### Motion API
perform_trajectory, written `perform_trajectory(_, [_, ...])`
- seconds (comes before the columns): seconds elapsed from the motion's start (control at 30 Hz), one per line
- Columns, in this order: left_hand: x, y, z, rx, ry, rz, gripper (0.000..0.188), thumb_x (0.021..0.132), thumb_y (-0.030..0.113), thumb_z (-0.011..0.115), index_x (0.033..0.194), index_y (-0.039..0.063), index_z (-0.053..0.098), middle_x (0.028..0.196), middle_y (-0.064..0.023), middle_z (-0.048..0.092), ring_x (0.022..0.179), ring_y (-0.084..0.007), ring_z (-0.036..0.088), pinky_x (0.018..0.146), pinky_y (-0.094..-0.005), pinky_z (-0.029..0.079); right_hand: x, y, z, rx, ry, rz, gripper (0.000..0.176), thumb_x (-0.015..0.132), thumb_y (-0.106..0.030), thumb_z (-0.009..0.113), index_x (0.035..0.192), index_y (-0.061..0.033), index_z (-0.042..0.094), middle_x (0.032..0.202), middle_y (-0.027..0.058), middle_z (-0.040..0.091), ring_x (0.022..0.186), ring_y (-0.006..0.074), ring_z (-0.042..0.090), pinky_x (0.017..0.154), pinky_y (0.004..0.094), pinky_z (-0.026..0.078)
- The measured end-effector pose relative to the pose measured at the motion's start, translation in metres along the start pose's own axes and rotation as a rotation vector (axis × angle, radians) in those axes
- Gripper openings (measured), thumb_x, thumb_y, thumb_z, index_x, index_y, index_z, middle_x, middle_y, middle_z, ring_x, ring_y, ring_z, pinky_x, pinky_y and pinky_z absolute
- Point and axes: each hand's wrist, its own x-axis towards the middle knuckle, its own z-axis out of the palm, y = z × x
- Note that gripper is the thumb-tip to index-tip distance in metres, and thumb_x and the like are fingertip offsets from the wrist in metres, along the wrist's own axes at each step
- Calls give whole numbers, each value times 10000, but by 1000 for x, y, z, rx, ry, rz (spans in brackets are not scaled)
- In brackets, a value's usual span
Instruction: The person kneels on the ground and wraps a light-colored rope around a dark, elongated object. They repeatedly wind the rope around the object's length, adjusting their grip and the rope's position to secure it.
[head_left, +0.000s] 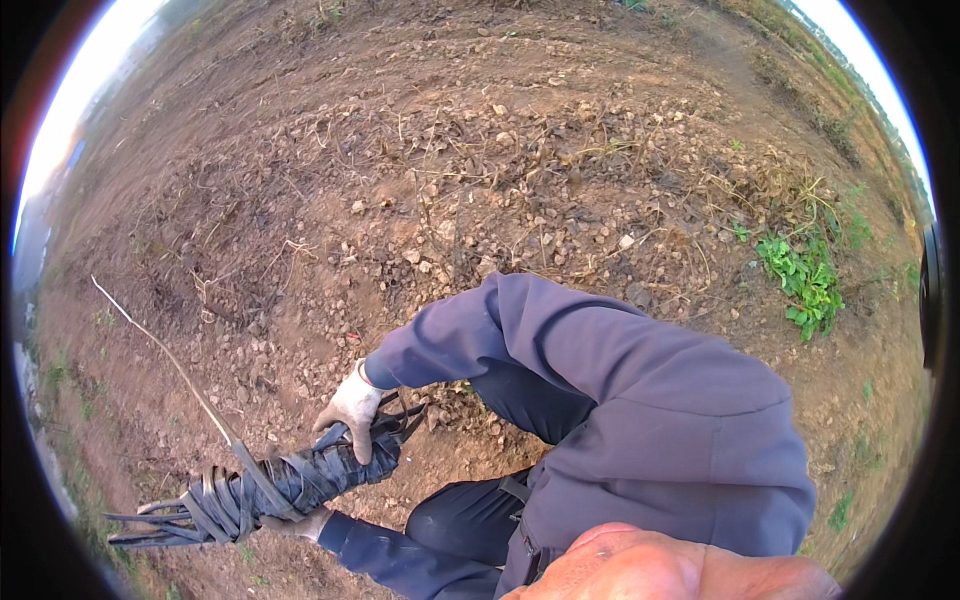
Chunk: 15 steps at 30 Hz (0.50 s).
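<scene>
A long bundle of black flat strips (247, 491), wound round and round itself, lies across the lower left. Loose ends stick out at both tips. My right hand (352, 412), in a pale work glove with tan fingers, grips its upper right end, the thumb and fingers spread over the coils. Along the lower side, my left hand (300, 523) holds the middle of the bundle, also gloved, with most of its fingers hidden by the coils. One strip's tail (169, 352) runs from the bundle up and left, over the soil.
Dry, cloddy field soil (360, 247) with stones and withered stalks surrounds me. A leafy green plant (806, 281) grows at the right. My bent knees (465, 517) are close to the bundle. A small red scrap (352, 337) lies near my right wrist.
</scene>
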Motion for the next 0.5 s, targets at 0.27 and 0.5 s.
perform_trajectory(0.27, [-4, 0, -1, -29, -91, -2, 1035, 996, 808, 590, 1642, 1, 534, 1658, -193, 584, 1502, -384, 572, 1302, -555, 435, -12, -20, 4, -14, 140, -80, 1160, 645, -356, 1017, 1660, -71, 532, 1478, 191, 722, 1336, 330, 706, 1121, 414, 550])
perform_trajectory(0.5, [-9, -5, 4, 38, -62, 48, 1108, 929, 902, 631, 1680, 96, 512, 1691, -132, 551, 1534, -377, 526, 1295, -611, 410, -19, -35, 8, -261, 331, -131, 1041, 680, -320, 928, 1630, -119, 553, 1153, 239, 811, 1062, 417, 792, 930, 486, 621])
